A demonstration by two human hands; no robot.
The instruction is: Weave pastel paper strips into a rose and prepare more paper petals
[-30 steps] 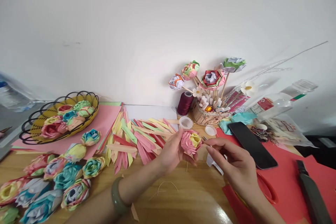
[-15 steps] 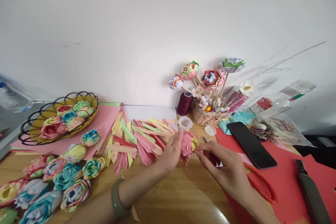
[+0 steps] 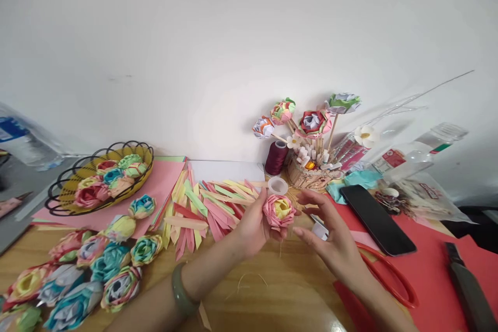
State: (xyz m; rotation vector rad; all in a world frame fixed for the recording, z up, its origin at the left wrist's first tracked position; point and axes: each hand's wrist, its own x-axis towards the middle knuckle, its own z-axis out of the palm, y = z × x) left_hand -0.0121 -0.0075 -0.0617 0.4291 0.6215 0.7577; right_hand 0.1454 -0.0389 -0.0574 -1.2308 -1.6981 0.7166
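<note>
A pink paper flower with a yellow centre (image 3: 279, 211) rests in my left hand (image 3: 253, 228), its opening turned up toward me. The thumb lies along its left side and the fingers are under it. Just right of the flower is my right hand (image 3: 330, 244), thumb and fingers spread apart with nothing between them. Behind the right fingers, partly covered, are the metal blades of scissors with red handles (image 3: 408, 295). A thin loose thread (image 3: 252, 275) lies on the wooden table (image 3: 249, 303) below the flower.
Folded paper strips (image 3: 210, 207) lie behind my left hand. Several finished paper flowers (image 3: 111, 262) and a yellow basket (image 3: 64, 192) are at left. At right are a phone (image 3: 377, 220), red paper (image 3: 431, 280) and a dark-handled tool (image 3: 469, 285). A thread spool (image 3: 276, 158) stands behind.
The pink flower has turned from its side so that its yellow centre faces me. My right hand has let go of its tip and opened beside it.
</note>
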